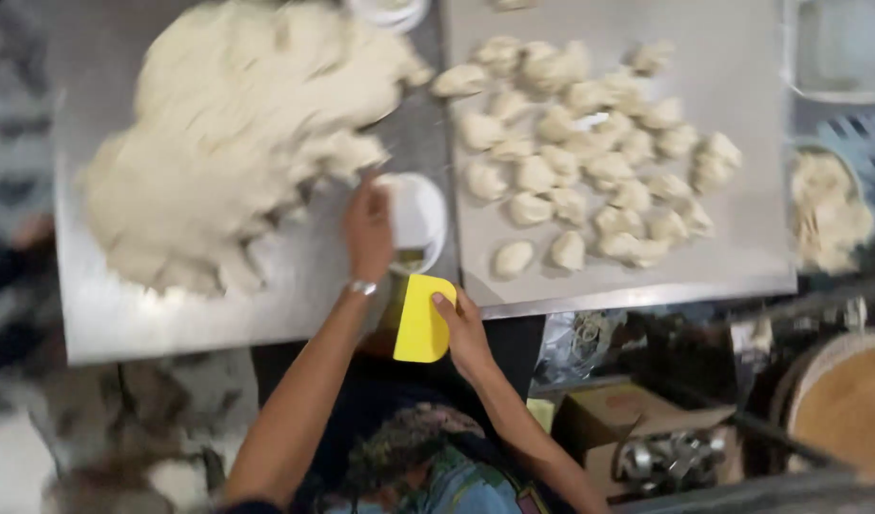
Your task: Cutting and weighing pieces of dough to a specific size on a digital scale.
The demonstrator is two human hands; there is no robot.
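Observation:
A big mound of pale dough (230, 124) lies on the left metal table (123, 314). My left hand (369, 228) reaches past the table's front edge and rests against a small white bowl (418, 217) just right of the mound. I cannot tell if it grips the bowl. A metal band sits on that wrist. My right hand (464, 328) holds a flat yellow plastic scraper (422, 320) near the table's front edge, below the bowl.
Many small cut dough pieces (590, 152) are spread over the right metal table (733, 257). A container of dough scraps (828, 209) stands at the far right. Below the table are a cardboard box (628, 428) and a round tan basket (847, 400).

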